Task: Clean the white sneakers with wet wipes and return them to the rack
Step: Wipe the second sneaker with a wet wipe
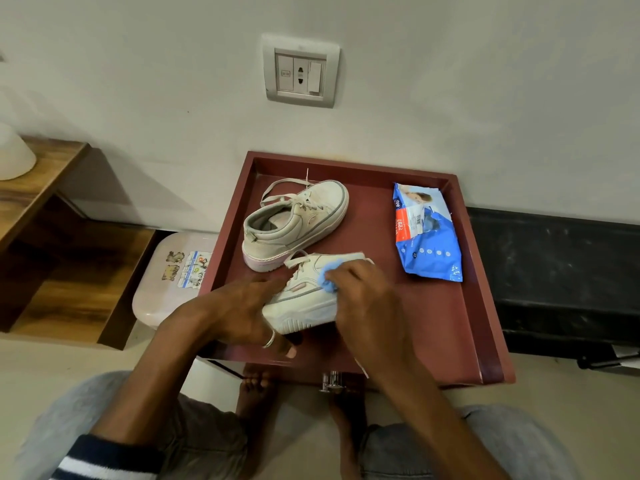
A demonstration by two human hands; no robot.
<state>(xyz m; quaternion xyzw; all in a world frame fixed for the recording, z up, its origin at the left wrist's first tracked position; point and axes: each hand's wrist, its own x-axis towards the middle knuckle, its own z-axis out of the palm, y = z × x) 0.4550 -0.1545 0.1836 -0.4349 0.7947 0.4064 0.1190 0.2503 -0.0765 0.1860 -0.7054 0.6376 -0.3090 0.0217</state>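
Two white sneakers lie on a dark red tray-like table top [433, 317]. The far sneaker [294, 223] rests on its side with loose laces. The near sneaker [304, 303] lies between my hands. My left hand [242, 310], with a ring, grips its heel end. My right hand [363, 299] presses a crumpled blue wet wipe [329, 277] against the sneaker's upper. A blue pack of wet wipes [427, 233] lies on the right part of the table top.
A wall with a socket plate [300, 71] stands behind the table. A pale stool with stickers [169, 275] sits at the left, beside a wooden shelf unit [52, 237]. A black bench edge [561, 271] runs at the right. My bare feet show below the table.
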